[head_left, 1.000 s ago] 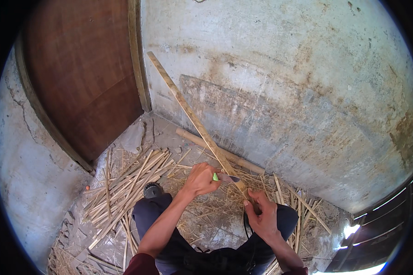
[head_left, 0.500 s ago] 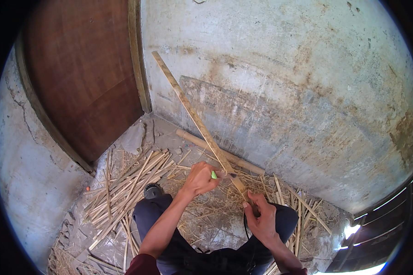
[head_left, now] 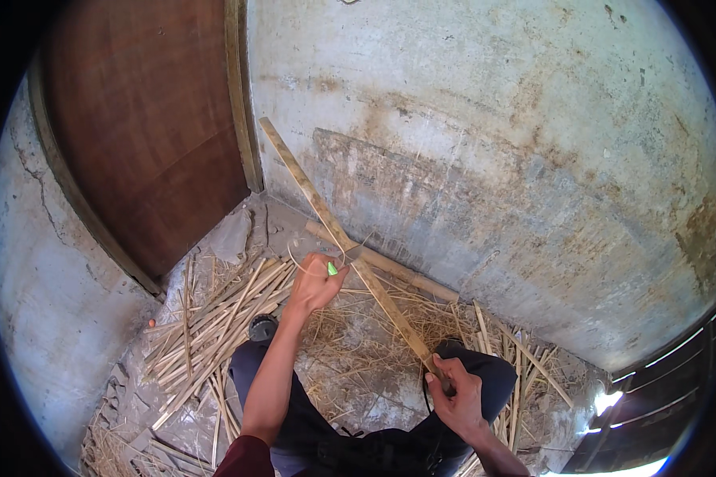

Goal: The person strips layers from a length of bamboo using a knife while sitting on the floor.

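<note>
Bamboo strip slants across the space in front of the seated person, its near end in the right hand beside the right knee and its far end reaching up and to the left, seen against the pale wall. Whether that far end touches the wall cannot be told. The right hand is closed around the near end, thumb along the top, most likely to anchor the strip and keep it from sliding or twisting under the blade. Holding it at the very end leaves nearly the whole length free for the other hand.

The left hand lies farther up, just to the left of the strip, its fingers wrapped around a knife with a green handle. The blade meets the strip around its middle, well apart from the right hand, a spacing that probably keeps the edge clear of those fingers. A thin pale curl loops beside the left hand, apparently a sliver pared from the strip.

Beyond, a round bamboo pole lies along the foot of the wall; the strip crosses over it in view, though contact is unclear. Cut sticks lie heaped to the left, perhaps to leave the ground between the knees to the shavings.
</note>
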`<state>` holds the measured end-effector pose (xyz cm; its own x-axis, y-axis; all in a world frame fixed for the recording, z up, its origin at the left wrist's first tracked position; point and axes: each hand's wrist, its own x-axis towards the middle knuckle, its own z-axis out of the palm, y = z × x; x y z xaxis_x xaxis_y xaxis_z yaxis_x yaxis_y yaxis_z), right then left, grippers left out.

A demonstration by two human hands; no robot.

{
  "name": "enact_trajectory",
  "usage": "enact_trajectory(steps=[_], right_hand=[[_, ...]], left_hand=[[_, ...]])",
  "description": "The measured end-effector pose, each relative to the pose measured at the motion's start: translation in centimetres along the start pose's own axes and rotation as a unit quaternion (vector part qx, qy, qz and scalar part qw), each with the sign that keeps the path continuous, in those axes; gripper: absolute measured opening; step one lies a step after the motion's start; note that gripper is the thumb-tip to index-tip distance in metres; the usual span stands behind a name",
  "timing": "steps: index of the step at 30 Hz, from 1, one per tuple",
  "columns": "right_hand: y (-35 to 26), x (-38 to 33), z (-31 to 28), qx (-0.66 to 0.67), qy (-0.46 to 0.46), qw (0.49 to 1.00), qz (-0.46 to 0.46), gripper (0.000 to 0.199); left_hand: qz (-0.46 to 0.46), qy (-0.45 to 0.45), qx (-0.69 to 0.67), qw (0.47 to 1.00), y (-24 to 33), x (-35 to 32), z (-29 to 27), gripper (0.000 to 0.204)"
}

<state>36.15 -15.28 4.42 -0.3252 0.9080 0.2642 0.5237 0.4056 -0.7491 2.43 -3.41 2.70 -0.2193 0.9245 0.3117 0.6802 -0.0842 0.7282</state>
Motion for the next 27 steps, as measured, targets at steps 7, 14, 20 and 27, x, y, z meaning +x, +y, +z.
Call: enact_trajectory(steps=[7, 14, 20, 27], right_hand=[[1.6, -1.0, -1.2, -0.005, 0.0, 1.0, -0.004, 0.028], [2.7, -2.3, -2.6, -0.008, -0.003, 1.0, 0.022, 0.028], [3.9, -3.5, -4.3, -0.02, -0.003, 0.999, 0.035, 0.028], [5.8, -5.3, -6.9, -0.033, -0.007, 0.999, 0.042, 0.028]], left_hand=[[-0.023, -0.005, -0.016, 1.0, -0.8, 0.7, -0.1, 0.043], [-0.038, 0.02, -0.031, 0.999, -1.4, 1.0, -0.3, 0.044], [-0.047, 0.036, -0.049, 0.997, -1.7, 1.2, -0.4, 0.044], [-0.015, 0.079, -0.034, 0.996, -3.5, 1.9, -0.7, 0.048]])
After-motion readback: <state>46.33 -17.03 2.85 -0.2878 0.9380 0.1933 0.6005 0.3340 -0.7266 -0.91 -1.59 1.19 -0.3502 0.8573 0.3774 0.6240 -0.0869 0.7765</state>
